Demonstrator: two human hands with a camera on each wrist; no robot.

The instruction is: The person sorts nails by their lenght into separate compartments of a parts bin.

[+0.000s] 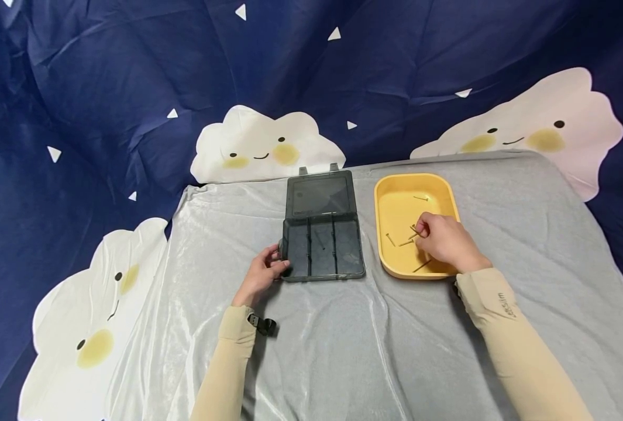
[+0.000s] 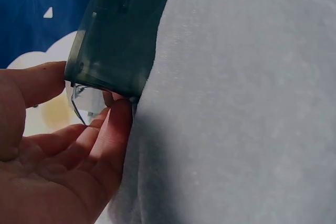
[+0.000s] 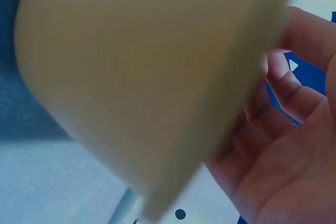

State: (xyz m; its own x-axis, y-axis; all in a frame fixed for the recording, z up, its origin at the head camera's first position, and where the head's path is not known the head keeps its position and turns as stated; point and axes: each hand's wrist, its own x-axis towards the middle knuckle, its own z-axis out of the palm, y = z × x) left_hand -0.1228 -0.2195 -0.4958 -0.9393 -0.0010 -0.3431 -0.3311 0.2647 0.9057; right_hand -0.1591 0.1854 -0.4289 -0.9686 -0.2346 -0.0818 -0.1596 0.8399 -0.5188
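Observation:
A dark translucent compartment case (image 1: 323, 276) lies with its lid (image 1: 322, 194) folded back, and a small screw (image 1: 321, 241) is in its middle compartment. My left hand (image 1: 263, 269) holds the case's left side, thumb at the upper edge; the left wrist view shows the fingers curled beneath the case's end (image 2: 113, 40). Inside a yellow tray (image 1: 378, 222) lie several screws (image 1: 390, 239). My right hand (image 1: 445, 238) reaches over the tray's right side, its fingertips down among the screws; I cannot tell whether it pinches one. In the right wrist view the tray wall (image 3: 131, 77) hides those fingertips.
A grey cloth (image 1: 332, 333) covers the table under case and tray, which stand a short gap apart. Behind and to the left hangs a navy curtain (image 1: 148, 64) with white clouds (image 1: 269, 137). A black strap (image 1: 262, 323) is on the left wrist.

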